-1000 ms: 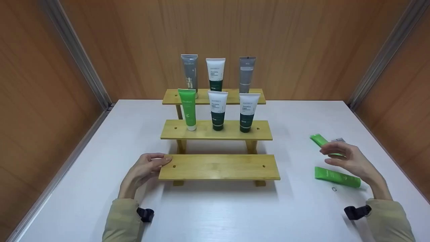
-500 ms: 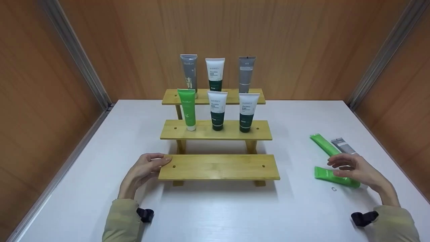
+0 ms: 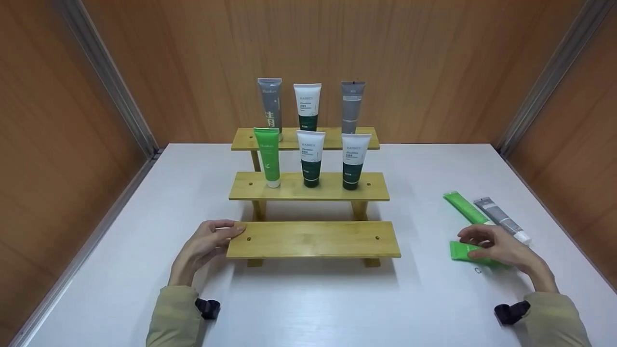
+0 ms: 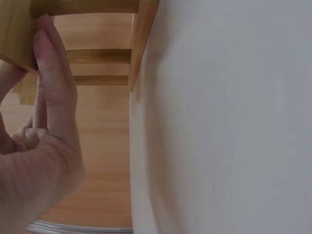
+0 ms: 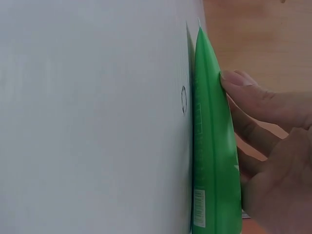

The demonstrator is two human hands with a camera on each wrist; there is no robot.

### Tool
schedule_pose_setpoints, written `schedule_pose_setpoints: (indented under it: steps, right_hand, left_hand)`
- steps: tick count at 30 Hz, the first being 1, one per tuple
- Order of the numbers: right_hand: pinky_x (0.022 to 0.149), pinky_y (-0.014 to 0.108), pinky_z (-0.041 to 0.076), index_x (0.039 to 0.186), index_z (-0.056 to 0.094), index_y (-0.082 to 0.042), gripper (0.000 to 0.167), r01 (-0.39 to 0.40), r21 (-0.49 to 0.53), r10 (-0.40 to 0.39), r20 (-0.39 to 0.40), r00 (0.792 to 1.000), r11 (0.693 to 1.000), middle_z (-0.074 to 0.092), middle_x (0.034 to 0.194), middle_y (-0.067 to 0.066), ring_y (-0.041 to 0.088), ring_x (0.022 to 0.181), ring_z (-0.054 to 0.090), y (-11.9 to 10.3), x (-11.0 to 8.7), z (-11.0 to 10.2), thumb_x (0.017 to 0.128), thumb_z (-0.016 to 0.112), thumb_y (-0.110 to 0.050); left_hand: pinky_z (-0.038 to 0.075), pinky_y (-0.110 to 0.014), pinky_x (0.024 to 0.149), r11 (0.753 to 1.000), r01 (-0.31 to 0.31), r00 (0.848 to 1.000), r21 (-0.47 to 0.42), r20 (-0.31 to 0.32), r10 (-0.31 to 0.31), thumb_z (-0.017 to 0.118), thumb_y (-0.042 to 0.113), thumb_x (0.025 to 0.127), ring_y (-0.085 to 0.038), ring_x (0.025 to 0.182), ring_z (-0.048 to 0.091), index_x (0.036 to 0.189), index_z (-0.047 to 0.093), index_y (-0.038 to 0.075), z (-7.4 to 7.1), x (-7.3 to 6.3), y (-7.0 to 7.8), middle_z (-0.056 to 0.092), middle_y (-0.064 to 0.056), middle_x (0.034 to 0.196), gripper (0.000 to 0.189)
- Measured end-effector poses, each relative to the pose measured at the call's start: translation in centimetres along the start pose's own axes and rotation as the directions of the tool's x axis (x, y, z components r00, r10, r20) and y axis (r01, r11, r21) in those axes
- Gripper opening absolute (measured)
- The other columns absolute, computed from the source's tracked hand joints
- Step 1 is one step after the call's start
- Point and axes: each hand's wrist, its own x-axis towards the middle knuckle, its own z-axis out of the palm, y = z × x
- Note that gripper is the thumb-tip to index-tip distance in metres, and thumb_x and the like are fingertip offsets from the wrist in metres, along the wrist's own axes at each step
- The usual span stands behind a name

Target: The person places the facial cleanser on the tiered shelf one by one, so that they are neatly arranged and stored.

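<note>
My left hand point(image 3: 205, 243) pinches the left end of the lowest shelf of a three-step bamboo display stand point(image 3: 313, 239), thumb on top and fingers underneath. In the left wrist view, those fingers point(image 4: 56, 83) lie against the board's underside. At the right, my right hand point(image 3: 503, 246) grips a green squeeze tube point(image 3: 460, 250) lying flat on the table. From the right wrist view, the thumb touches the near side of the tube point(image 5: 214, 131), while the other fingers curl behind it, their tips hidden. Beyond that hand lie another green tube point(image 3: 465, 207) and a grey tube point(image 3: 501, 219).
On the middle shelf stand a green tube point(image 3: 268, 156) and two white-and-dark-green tubes point(image 3: 311, 159). The top shelf bears two grey tubes point(image 3: 353, 103) and a white-and-green one point(image 3: 307, 103). A small ring mark point(image 3: 477, 270) shows on the white table point(image 3: 308, 308). Wooden walls point(image 3: 424, 67) enclose it.
My right hand has come toward me from over the far green tube and lowered onto the nearer one, uncovering the grey tube. The left hand keeps its hold on the shelf.
</note>
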Motion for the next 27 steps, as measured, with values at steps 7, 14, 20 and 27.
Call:
schedule_pose_setpoints:
  steps: [7, 14, 20, 27]
  right_hand:
    - [0.081, 0.017, 0.05, 0.121, 0.064, 0.004, 0.044, 0.03, -0.048, -0.03, 0.009, 1.0, 0.998, 0.068, 0.115, 0.019, -0.003, 0.095, 0.057, -0.4, 0.6, 0.5, 0.082, 0.081, -0.01]
    - [0.081, 0.018, 0.049, 0.119, 0.066, -0.001, 0.043, -0.005, -0.067, 0.005, -0.008, 1.0, 0.998, 0.068, 0.116, 0.015, 0.001, 0.096, 0.057, -0.8, 0.9, 0.5, 0.081, 0.082, -0.012]
    - [0.078, 0.019, 0.048, 0.12, 0.066, -0.003, 0.043, -0.039, -0.068, 0.04, 0.004, 0.999, 0.997, 0.067, 0.114, 0.015, 0.009, 0.095, 0.057, -1.2, 1.4, 0.7, 0.081, 0.082, -0.012]
    - [0.071, 0.02, 0.047, 0.12, 0.064, 0.001, 0.041, -0.009, -0.03, 0.008, -0.025, 1.0, 0.999, 0.066, 0.1, 0.011, 0.006, 0.084, 0.054, -1.4, 1.7, 0.8, 0.083, 0.079, -0.007]
  left_hand:
    - [0.061, -0.024, 0.074, 1.0, 0.014, 1.0, 0.011, -0.016, -0.014, 0.07, 0.027, 0.095, -0.011, 0.081, 0.074, 0.132, 0.055, -0.009, 0.1, -0.1, -0.1, 0.076, -0.001, 0.097, 0.053]
    - [0.06, -0.023, 0.072, 1.0, 0.005, 1.0, 0.019, -0.006, -0.005, 0.07, 0.03, 0.096, -0.011, 0.08, 0.074, 0.135, 0.054, -0.009, 0.0, -0.1, -0.1, 0.077, -0.001, 0.097, 0.057]
    - [0.06, -0.023, 0.072, 1.0, 0.019, 1.0, 0.003, -0.004, -0.019, 0.07, 0.029, 0.095, -0.01, 0.081, 0.074, 0.133, 0.055, -0.008, 0.1, 0.0, 0.0, 0.077, 0.0, 0.096, 0.055]
    - [0.06, -0.024, 0.073, 1.0, 0.017, 1.0, 0.01, -0.008, -0.017, 0.07, 0.028, 0.096, -0.011, 0.082, 0.074, 0.131, 0.058, -0.007, 0.0, -0.1, 0.1, 0.077, 0.0, 0.096, 0.051]
